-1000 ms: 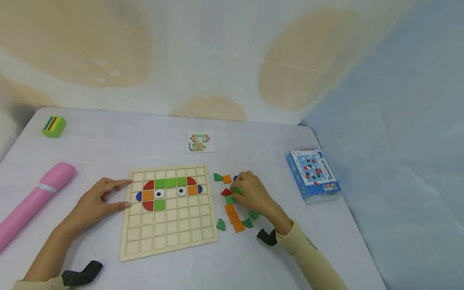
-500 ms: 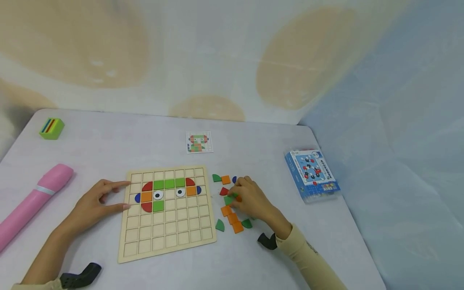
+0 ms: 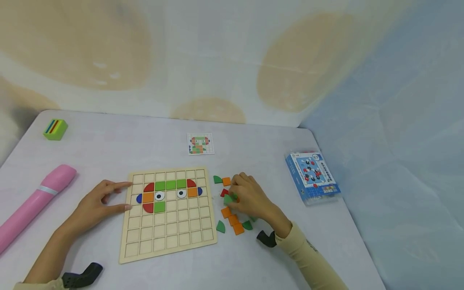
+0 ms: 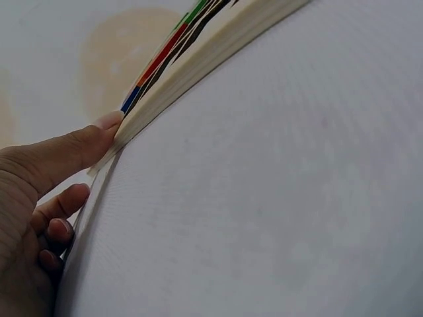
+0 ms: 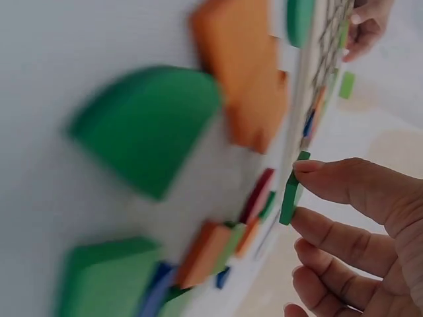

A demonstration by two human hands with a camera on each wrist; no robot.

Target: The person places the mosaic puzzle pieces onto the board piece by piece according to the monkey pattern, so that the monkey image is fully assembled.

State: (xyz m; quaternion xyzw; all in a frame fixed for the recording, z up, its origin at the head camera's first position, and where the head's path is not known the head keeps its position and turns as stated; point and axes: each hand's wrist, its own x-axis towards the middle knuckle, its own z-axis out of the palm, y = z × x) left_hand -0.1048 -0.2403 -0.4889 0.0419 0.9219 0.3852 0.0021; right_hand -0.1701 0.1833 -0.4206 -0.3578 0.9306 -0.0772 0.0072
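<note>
In the head view a wooden grid board [image 3: 177, 229] carries red, green, orange and blue tiles and two eye tiles [image 3: 159, 196]. My left hand [image 3: 95, 205] touches its left edge, thumb and index finger spread apart; the left wrist view shows the thumb resting on the rim. To the right of the board, my right hand [image 3: 251, 197] is low over a loose group of tiles. In the right wrist view it pinches a green tile [image 5: 291, 191], seen edge-on, between thumb and index finger. Orange square tiles [image 3: 233, 219] and green quarter-circle tiles [image 3: 220, 226] lie nearby.
A small pattern card [image 3: 201, 144] lies behind the board. A blue box [image 3: 313, 176] stands at the right, a green block with stripes [image 3: 55, 129] at the far left. A pink roll [image 3: 38, 205] lies left of the left hand.
My right hand has shifted slightly down and left among the loose tiles, and a red tile and a green one beneath it are now partly covered. The left hand stays at the board's edge.
</note>
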